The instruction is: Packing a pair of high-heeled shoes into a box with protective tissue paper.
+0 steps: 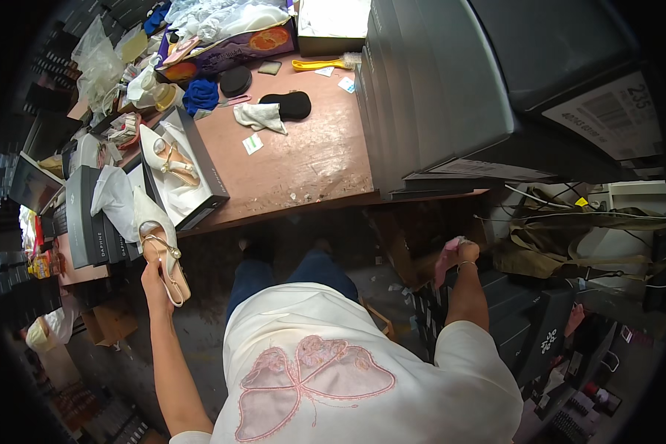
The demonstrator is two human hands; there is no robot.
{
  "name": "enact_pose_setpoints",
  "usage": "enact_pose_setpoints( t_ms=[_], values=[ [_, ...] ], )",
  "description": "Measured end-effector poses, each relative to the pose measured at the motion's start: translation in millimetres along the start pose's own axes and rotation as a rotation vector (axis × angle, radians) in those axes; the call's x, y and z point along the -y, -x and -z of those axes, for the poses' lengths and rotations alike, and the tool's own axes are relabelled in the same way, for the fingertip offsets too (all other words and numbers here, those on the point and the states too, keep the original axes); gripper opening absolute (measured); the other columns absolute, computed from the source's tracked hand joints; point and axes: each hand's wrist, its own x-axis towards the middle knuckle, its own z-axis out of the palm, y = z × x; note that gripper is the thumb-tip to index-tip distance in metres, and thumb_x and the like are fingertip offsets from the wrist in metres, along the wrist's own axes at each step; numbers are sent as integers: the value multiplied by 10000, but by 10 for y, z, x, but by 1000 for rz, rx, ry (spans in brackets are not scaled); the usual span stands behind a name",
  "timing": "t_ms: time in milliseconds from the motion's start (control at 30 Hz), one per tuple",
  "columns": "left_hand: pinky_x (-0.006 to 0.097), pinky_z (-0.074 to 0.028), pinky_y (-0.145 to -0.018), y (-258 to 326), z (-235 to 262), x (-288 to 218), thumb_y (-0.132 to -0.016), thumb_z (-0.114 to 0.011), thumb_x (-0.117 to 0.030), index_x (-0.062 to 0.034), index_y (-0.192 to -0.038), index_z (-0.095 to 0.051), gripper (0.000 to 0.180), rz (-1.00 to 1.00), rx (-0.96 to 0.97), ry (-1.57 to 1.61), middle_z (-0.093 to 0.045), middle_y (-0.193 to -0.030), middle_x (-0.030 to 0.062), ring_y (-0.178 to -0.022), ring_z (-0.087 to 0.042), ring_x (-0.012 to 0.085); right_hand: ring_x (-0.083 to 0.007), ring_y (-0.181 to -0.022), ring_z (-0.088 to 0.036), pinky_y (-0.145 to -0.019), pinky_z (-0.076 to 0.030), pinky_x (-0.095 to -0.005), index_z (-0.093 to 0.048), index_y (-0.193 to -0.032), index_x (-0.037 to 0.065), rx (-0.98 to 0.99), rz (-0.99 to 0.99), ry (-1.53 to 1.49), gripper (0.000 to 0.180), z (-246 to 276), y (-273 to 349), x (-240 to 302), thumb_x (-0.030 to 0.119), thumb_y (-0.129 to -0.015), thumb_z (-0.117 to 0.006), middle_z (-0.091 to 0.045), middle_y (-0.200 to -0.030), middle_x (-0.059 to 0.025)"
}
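My left hand (pixel 154 275) is closed around the back part of a white pointed slingback shoe (pixel 152 214), held off the table's left front edge with its toe pointing away from me. Just beyond it, a matching white shoe (pixel 157 154) lies on white paper in an open grey shoebox (pixel 213 186). Out to the right, past the table's front edge, my right hand (pixel 467 252) grips a crumpled pink cloth (pixel 445 263) that hangs from the fingers. The fingertips of that hand are partly hidden by the cloth.
Stacked dark shoeboxes (pixel 444 89) tower on the right of the brown table (pixel 311 159). Toward the back lie a yellow-handled brush (pixel 318 64), a black pad (pixel 296 105), a white cloth (pixel 260 117) and a blue cloth (pixel 200 96). Cables and an olive bag (pixel 540 248) hang at right.
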Motion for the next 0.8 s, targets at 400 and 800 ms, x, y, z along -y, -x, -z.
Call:
enact_pose_setpoints(
  t_ms=[400,800],
  values=[
    [330,-551,-586,83,-32,42,-929,-457,-250,-4,-1008,-563,279,13,12,7,-606,-816,82,-657,-629,189,-230,-625,-636,-539,-545,-382,-605,-860,14,81,-121,-40,71,40,417,278,76,-864,-569,-607,-715,-107],
    [345,-529,-717,178,-328,-188,-903,-457,-187,-7,-1031,-585,256,97,175,463,-643,-909,95,-793,-639,192,-121,-678,-628,-578,-512,-265,-575,-1149,23,1342,442,364,303,-1067,2928,1534,201,-905,-604,-643,-879,-51]
  ],
)
